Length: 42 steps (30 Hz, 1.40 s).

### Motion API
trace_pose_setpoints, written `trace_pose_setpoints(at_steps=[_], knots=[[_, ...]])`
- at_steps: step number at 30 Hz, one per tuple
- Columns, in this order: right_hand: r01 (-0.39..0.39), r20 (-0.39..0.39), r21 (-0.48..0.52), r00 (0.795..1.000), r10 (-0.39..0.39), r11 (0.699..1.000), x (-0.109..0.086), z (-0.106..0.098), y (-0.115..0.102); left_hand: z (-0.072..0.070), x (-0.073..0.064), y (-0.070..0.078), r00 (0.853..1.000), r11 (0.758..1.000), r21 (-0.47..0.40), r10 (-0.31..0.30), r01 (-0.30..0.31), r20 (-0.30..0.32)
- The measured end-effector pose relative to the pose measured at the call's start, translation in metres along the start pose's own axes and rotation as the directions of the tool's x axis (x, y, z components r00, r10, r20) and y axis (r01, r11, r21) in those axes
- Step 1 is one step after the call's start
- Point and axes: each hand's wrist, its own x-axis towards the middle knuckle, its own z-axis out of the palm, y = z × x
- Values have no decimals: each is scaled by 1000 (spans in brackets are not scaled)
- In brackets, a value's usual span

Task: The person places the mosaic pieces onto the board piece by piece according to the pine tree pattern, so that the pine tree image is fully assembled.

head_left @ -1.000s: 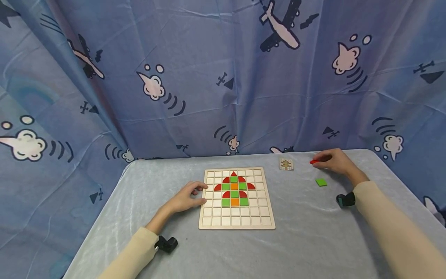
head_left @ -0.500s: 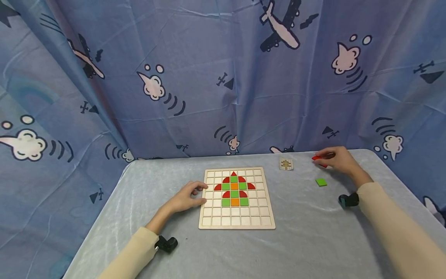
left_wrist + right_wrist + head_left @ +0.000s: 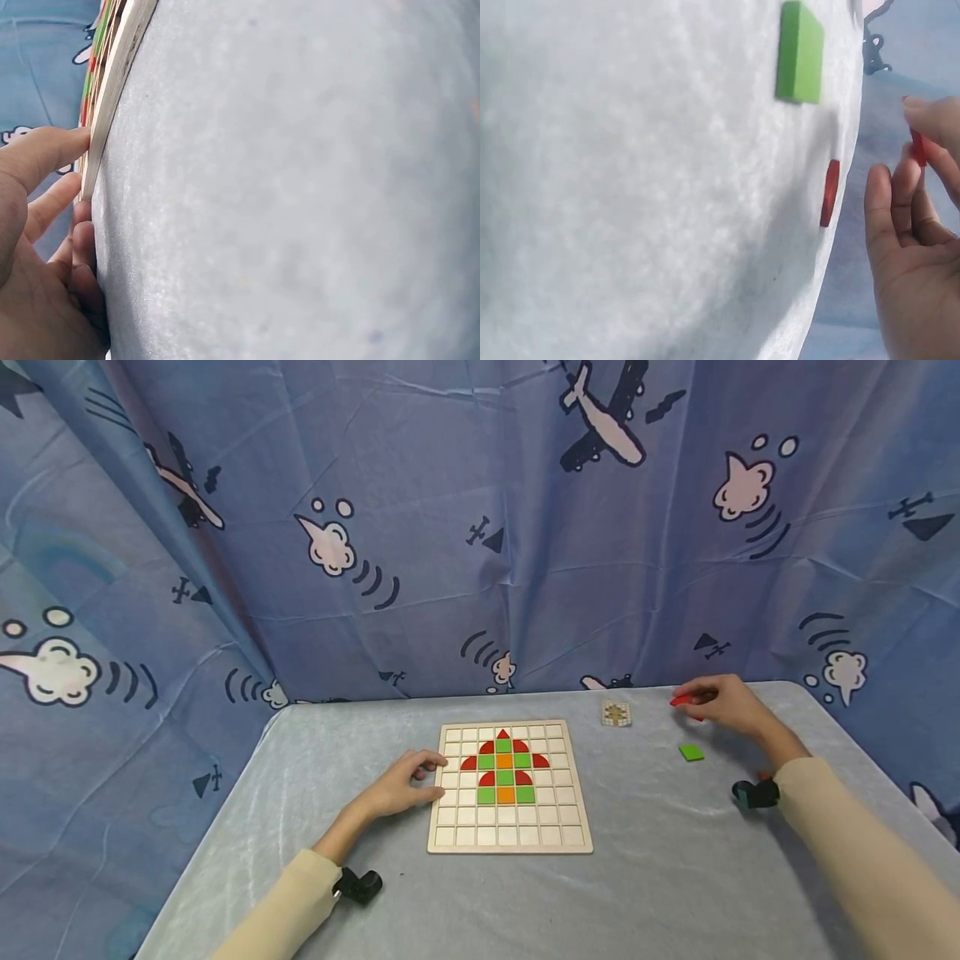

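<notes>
In the head view, my left hand lies at the left edge of a wooden grid board. Its thumb and index fingertip touch that edge, spread apart. Green squares, two orange squares and red curved pieces, with a red triangle on top, form a tree-like pattern on the board. My right hand pinches a small red piece between thumb and fingers, above the far right of the table. Under it, another red piece lies on the cloth. A green square tile is nearer me.
A small pattern card lies between the board and my right hand. Pale grey cloth covers the table. A blue printed curtain hangs right behind the far edge. A bit of red shows beside the right wrist camera.
My right hand has shifted slightly right and back with the red piece, and another red piece now shows beneath its fingers. The left hand and the board have stayed put.
</notes>
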Motion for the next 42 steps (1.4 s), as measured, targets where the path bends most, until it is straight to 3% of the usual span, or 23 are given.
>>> trace_pose_setpoints(at_steps=[8, 16, 24, 34, 42], knots=[[106, 21, -31, 994, -105, 994, -3, 5, -8, 0, 0, -1, 1000, 1000, 7, -3, 3, 1], [219, 14, -21, 976, -219, 975, -6, 13, -33, 0, 0, -1, 1000, 1000, -1, 10, -10, 1], [230, 33, 123, 971, -236, 965, -7, 26, -55, 1, 0, 0, 1000, 1000, 9, -5, 5, -3], [291, 80, 115, 950, -300, 950, -11, 54, -89, 2, 1, -1, 1000, 1000, 15, -17, 18, -16], [261, 123, 193, 950, -287, 946, -20, 71, -105, 2, 2, -2, 1000, 1000, 16, -22, 22, 2]])
